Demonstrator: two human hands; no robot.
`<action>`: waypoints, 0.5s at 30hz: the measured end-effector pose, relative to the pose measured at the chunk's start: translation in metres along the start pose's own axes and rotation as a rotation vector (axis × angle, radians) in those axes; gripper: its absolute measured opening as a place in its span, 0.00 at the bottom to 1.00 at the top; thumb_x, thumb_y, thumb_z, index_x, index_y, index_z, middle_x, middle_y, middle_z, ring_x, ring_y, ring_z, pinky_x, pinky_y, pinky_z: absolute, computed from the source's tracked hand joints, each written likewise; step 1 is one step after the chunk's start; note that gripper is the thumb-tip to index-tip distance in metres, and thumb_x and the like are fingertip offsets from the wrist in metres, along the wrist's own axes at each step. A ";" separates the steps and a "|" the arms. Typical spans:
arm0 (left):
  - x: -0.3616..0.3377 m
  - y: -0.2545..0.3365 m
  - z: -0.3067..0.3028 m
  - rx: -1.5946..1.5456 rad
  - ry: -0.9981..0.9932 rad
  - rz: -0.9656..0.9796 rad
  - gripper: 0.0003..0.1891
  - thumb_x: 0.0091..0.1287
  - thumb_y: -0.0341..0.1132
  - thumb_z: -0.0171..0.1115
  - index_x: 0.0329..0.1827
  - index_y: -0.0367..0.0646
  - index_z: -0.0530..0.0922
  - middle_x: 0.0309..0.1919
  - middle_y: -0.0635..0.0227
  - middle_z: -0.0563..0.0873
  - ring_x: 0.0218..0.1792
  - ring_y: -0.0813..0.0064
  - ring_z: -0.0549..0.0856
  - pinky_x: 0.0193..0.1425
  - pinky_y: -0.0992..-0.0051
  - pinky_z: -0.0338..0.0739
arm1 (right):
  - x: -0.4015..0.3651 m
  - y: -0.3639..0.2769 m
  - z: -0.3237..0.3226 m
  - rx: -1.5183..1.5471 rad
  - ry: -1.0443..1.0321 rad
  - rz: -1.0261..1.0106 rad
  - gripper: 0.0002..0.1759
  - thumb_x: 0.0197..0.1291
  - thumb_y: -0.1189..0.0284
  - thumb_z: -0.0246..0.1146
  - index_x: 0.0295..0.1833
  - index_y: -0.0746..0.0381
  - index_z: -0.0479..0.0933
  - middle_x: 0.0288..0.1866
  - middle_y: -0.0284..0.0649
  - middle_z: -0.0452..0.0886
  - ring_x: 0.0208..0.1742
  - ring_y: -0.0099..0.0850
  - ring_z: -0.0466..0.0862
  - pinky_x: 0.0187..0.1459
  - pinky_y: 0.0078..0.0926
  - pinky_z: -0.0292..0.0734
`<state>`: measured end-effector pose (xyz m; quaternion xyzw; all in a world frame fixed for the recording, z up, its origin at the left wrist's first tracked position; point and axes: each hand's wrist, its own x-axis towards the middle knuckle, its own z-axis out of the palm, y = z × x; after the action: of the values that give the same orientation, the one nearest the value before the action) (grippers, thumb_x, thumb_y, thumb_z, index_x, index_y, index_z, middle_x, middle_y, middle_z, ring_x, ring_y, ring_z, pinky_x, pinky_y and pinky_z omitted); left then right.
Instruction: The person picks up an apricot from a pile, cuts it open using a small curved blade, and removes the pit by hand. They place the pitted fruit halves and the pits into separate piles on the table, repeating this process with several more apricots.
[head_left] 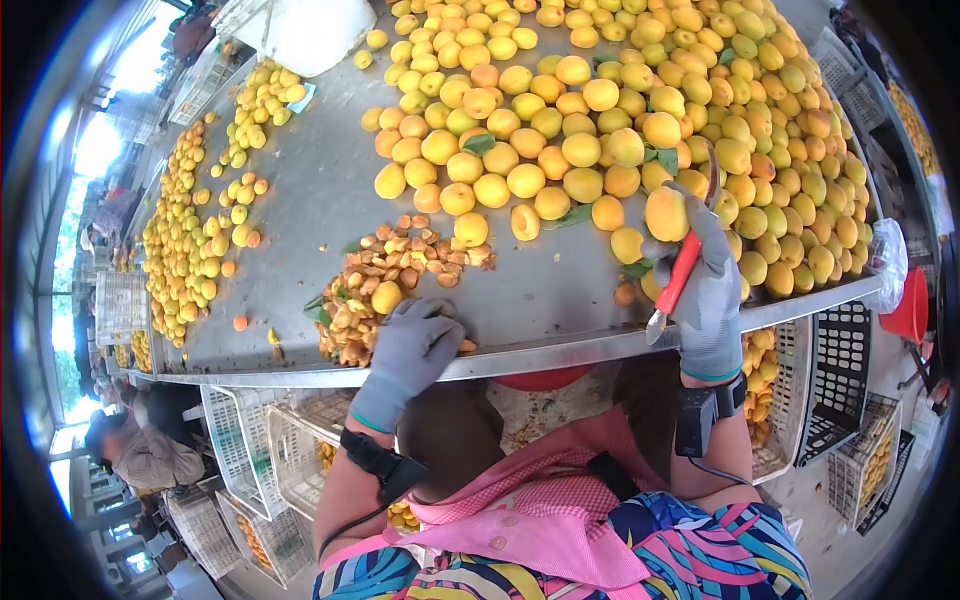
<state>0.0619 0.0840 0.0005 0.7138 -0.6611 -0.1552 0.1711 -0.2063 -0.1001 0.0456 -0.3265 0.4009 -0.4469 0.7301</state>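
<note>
My right hand (712,285), in a grey glove, is closed around a red-handled knife (682,268). A slim curved part of it rises past the fingers, and its short metal end points down toward the table edge. The same hand's fingers and thumb also grip a whole apricot (666,216) beside the big heap. My left hand (413,345), gloved too, has its fingers curled at the table's front edge; what they hold, if anything, is hidden. Touching distance away lies a pile of brownish apricot scraps (352,315) with a yellow apricot (386,297) on top.
A large heap of apricots (600,95) covers the right and back of the metal table (320,170). More apricots (185,230) lie along the left. White crates (240,440) and a black crate (838,370) stand below. A person (150,450) is at lower left.
</note>
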 end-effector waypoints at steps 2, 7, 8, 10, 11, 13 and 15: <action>-0.006 -0.011 -0.006 0.008 -0.016 -0.021 0.05 0.58 0.36 0.64 0.34 0.47 0.84 0.41 0.69 0.84 0.46 0.60 0.81 0.51 0.62 0.76 | -0.003 -0.002 0.005 -0.027 0.063 -0.056 0.28 0.66 0.54 0.59 0.60 0.66 0.73 0.36 0.36 0.82 0.27 0.18 0.81 0.22 0.13 0.70; -0.020 -0.031 -0.022 0.016 -0.001 -0.171 0.06 0.56 0.33 0.68 0.36 0.46 0.86 0.46 0.67 0.84 0.51 0.61 0.81 0.56 0.65 0.75 | -0.003 -0.005 0.006 -0.007 0.067 -0.027 0.28 0.66 0.53 0.58 0.60 0.66 0.73 0.34 0.36 0.82 0.25 0.17 0.79 0.22 0.12 0.69; -0.021 -0.031 -0.026 0.048 0.011 -0.215 0.06 0.55 0.32 0.69 0.36 0.45 0.86 0.48 0.65 0.84 0.52 0.61 0.81 0.57 0.66 0.75 | -0.003 -0.006 0.005 0.001 0.054 0.001 0.28 0.67 0.53 0.57 0.60 0.66 0.73 0.34 0.37 0.82 0.25 0.17 0.78 0.21 0.12 0.68; -0.022 -0.032 -0.026 0.089 0.000 -0.195 0.07 0.55 0.32 0.69 0.36 0.46 0.86 0.49 0.64 0.84 0.53 0.61 0.81 0.59 0.65 0.74 | -0.004 -0.007 0.004 -0.018 0.058 -0.015 0.29 0.67 0.53 0.57 0.60 0.66 0.73 0.33 0.37 0.82 0.25 0.18 0.78 0.22 0.13 0.69; -0.022 -0.031 -0.025 0.099 0.091 -0.167 0.08 0.55 0.32 0.68 0.38 0.46 0.86 0.50 0.63 0.84 0.54 0.60 0.80 0.60 0.64 0.74 | -0.004 -0.007 0.004 -0.044 0.057 -0.024 0.29 0.67 0.53 0.57 0.60 0.66 0.73 0.33 0.37 0.82 0.25 0.18 0.78 0.22 0.13 0.69; -0.025 -0.034 -0.020 0.197 0.269 -0.187 0.16 0.56 0.31 0.67 0.50 0.48 0.83 0.54 0.59 0.81 0.56 0.58 0.79 0.62 0.63 0.73 | -0.004 -0.005 0.001 -0.042 0.038 -0.033 0.29 0.67 0.52 0.57 0.60 0.66 0.73 0.33 0.37 0.82 0.25 0.18 0.78 0.23 0.13 0.69; -0.022 -0.049 -0.018 0.270 0.339 -0.300 0.18 0.57 0.34 0.68 0.52 0.49 0.81 0.55 0.60 0.80 0.55 0.58 0.79 0.61 0.62 0.74 | -0.005 -0.005 0.001 -0.047 0.020 -0.044 0.29 0.67 0.52 0.57 0.60 0.65 0.74 0.33 0.36 0.82 0.26 0.18 0.78 0.24 0.14 0.70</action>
<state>0.1123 0.1095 -0.0059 0.8361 -0.5245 0.0328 0.1575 -0.2086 -0.0976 0.0521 -0.3480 0.4113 -0.4564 0.7081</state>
